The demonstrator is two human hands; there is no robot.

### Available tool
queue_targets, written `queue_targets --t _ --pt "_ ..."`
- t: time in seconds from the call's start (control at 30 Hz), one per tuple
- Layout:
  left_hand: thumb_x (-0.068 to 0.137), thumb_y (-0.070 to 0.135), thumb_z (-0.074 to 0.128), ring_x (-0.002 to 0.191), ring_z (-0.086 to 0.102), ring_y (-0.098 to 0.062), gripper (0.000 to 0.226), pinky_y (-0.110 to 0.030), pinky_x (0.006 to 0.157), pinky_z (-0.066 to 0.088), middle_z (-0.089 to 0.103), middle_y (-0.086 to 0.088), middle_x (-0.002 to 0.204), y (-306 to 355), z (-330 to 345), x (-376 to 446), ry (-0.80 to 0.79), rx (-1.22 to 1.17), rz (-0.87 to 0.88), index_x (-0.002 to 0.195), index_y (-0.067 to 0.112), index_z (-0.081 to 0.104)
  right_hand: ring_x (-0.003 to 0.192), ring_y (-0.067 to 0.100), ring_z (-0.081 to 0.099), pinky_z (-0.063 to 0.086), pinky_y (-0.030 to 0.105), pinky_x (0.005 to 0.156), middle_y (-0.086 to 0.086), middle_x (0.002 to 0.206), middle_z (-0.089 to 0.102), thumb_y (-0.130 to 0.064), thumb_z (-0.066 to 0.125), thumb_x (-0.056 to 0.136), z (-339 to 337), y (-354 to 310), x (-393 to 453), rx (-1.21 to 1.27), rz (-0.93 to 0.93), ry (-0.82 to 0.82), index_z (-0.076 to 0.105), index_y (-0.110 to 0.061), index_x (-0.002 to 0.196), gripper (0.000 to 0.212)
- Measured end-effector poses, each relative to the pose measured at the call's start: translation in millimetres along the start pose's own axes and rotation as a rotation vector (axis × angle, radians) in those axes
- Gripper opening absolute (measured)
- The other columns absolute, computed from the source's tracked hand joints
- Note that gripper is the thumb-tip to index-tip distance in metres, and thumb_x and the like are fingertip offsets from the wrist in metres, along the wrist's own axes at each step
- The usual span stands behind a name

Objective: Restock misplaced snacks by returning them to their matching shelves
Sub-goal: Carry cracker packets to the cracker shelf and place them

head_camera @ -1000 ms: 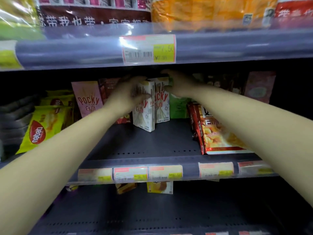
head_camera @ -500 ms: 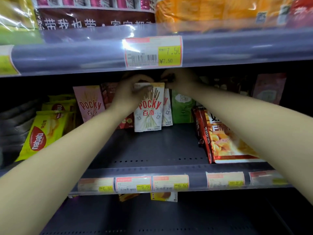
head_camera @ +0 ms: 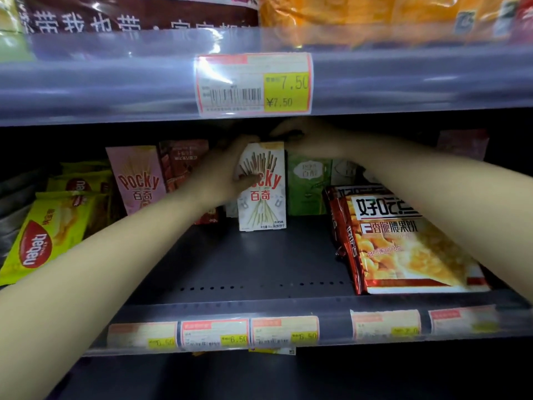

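Standing the white cardboard Pocky box (head_camera: 262,194) upright at the back of the grey metal shelf (head_camera: 245,264), I am gripping its left edge with my left hand (head_camera: 222,174), thumb across the front. My right hand (head_camera: 305,140) is reaching over the box's top; whether it is holding anything, I cannot tell. Just left of the box is a pink Pocky box (head_camera: 138,180), just right a green one (head_camera: 307,189). I judge it best to be squaring the face forward without nudging those neighbours.

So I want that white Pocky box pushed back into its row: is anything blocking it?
Nothing visible blocks it. The white Pocky box stands upright, gripped by the left hand, between the red box and green box.
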State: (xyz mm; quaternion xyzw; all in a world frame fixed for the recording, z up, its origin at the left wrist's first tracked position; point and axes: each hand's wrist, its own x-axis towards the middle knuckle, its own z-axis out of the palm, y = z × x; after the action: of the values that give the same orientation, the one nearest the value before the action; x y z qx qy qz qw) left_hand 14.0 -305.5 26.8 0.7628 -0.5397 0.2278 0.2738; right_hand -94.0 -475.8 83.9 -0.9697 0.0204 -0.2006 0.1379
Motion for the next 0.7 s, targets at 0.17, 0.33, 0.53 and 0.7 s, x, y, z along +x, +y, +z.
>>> queue_targets --t 0.17,0.33,0.53,0.7 --pt "0.08 0.019 0.076 0.12 0.052 -0.028 0.069 -0.019 0.082 0.03 0.055 -0.012 0.132 6.2 -6.0 9.9 -0.049 0.095 -0.012 0.14 0.017 0.041 0.123 0.02 0.051 0.038 0.025 0.098 0.006 0.135 0.057 -0.017 0.075 0.08 1.8 5.4 -10.0 -0.089 -0.021 0.005 0.056 -0.013 0.132 0.056" --pt "0.082 0.017 0.074 0.119 0.053 -0.034 0.069 -0.026 0.081 0.033 0.054 -0.016 0.134 12.7 -4.7 12.5 -0.067 0.175 -0.037 0.141 0.014 0.037 0.126 0.02 0.049 0.038 0.033 0.106 0.005 0.137 0.056 -0.02 0.076 0.079 10.0 8.5 -12.9 -0.09 -0.019 0.092 0.057 -0.016 0.133 0.057" --pt "0.077 0.027 0.078 0.138 0.032 -0.035 0.085 -0.037 0.111 0.027 0.039 -0.017 0.149 31.7 -10.5 -2.4 0.012 0.155 -0.091 0.148 0.014 0.033 0.123 0.016 0.05 0.04 0.028 0.101 -0.001 0.137 0.056 -0.025 0.075 0.081 -9.2 2.1 -42.0 -0.036 0.012 0.165 0.056 -0.019 0.132 0.054" --pt "0.084 0.033 0.071 0.12 0.054 -0.025 0.051 -0.018 0.091 0.035 0.059 -0.009 0.129 85.7 -4.8 -23.0 0.139 -0.142 -0.045 0.128 0.014 0.057 0.094 0.006 0.054 0.04 0.014 0.074 -0.013 0.102 0.061 -0.033 0.069 0.085 -40.4 7.3 -102.8 -0.065 0.151 0.256 0.069 -0.026 0.109 0.025"
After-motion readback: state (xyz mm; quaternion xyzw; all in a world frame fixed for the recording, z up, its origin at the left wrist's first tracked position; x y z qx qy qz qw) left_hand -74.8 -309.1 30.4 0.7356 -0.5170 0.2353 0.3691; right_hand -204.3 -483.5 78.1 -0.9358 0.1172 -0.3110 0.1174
